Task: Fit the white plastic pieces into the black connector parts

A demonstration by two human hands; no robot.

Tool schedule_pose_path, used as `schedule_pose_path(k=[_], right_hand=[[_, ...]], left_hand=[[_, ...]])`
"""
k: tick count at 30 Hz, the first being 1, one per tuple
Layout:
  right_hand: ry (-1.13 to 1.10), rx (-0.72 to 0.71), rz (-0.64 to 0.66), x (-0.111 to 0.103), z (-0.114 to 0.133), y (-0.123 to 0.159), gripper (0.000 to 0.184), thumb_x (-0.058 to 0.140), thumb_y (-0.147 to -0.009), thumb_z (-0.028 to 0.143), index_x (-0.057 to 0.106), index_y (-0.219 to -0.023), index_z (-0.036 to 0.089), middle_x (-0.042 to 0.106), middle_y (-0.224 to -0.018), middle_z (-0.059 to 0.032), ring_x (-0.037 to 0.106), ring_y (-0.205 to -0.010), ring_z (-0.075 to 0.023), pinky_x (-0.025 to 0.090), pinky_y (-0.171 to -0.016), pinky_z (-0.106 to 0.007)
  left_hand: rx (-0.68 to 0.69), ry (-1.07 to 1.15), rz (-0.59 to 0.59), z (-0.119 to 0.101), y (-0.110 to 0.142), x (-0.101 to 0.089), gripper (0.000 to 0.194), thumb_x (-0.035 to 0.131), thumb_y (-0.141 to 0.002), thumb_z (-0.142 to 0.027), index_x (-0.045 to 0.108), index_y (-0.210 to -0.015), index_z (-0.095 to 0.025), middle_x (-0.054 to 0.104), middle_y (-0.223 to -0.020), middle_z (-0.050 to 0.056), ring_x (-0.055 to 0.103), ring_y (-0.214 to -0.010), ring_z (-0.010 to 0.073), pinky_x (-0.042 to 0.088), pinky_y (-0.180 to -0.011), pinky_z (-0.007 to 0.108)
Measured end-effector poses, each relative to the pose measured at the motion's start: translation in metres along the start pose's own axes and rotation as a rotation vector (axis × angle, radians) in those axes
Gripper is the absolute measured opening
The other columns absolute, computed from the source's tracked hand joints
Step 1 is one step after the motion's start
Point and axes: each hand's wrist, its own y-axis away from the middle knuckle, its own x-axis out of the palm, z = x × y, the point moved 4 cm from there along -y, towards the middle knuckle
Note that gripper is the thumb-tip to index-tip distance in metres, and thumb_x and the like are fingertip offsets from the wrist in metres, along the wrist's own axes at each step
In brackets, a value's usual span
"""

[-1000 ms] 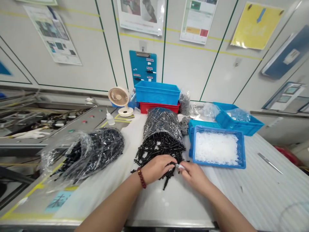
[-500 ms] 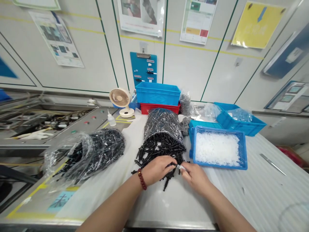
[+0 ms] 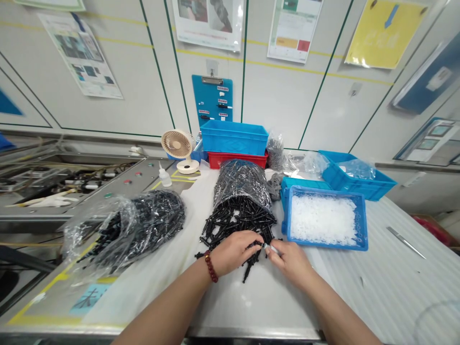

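- At the table's middle, in the head view, the left hand (image 3: 237, 250) pinches a slim, dark black part (image 3: 256, 243) between curled thumb and fingers
- Facing it, the right hand (image 3: 292, 261) grips a small, smooth white piece (image 3: 272, 248), whose tip meets the black part just between the two hands
- Around the left wrist sits a bracelet (image 3: 211, 266) of round, glossy, dark red beads
- Just beyond the fingers spreads a heap (image 3: 240, 223) of thin, ridged black rods, spilling from the mouth of a crinkled, shiny clear bag (image 3: 242, 179)
- To the left, a second bag (image 3: 158, 218) of wrinkled film lies on its side, bulging with more dark rods
- Right of the heap, a rectangular blue tray (image 3: 325, 244) of hard plastic stands tilted, filled with tiny, translucent white bits (image 3: 321, 220)
- Farther right, slim pointed metal tweezers (image 3: 406, 242) lie on a pale, faintly ribbed sheet (image 3: 386, 287)
- Under the hands, the table (image 3: 251, 311) is smooth, grey and softly reflective
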Motion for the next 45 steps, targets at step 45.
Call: schedule_pose_path(k=[45], right_hand=[[-0.333, -0.05, -0.022, 0.0, -0.005, -0.001, 0.036, 0.031, -0.088, 0.047, 0.055, -0.091, 0.02, 0.062, -0.078, -0.0038, 0.056, -0.072, -0.0192, 0.041, -0.065, -0.028]], left_hand=[[-0.557, 1.17, -0.467, 0.028, 0.001, -0.014, 0.011, 0.046, -0.083, -0.025, 0.045, -0.089, -0.016, 0.056, -0.09, 0.006, 0.059, -0.083, 0.0151, 0.05, -0.074, 0.03]])
